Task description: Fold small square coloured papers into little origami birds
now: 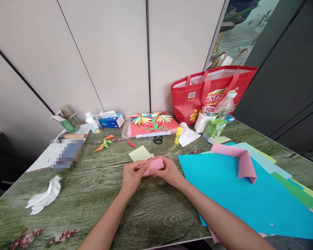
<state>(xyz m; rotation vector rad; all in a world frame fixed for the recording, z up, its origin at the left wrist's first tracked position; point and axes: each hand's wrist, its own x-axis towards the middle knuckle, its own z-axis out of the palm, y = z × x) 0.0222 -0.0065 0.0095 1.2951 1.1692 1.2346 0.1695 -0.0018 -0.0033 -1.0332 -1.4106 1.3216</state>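
Between my two hands is a small folded piece of pink paper, held just above the table. My left hand pinches its left end, thumb on top. On the right end, my right hand grips it with thumb and fingers. Just behind the hands lies a pale yellow-green paper square, partly covered by them. A folded pink strip rests on a large blue sheet to the right of my right hand.
Behind stand a yellow glue stick, black scissors, paper fans, a red bag, a green carton and a tissue box. Folded orange and green pieces and a crumpled tissue lie left.
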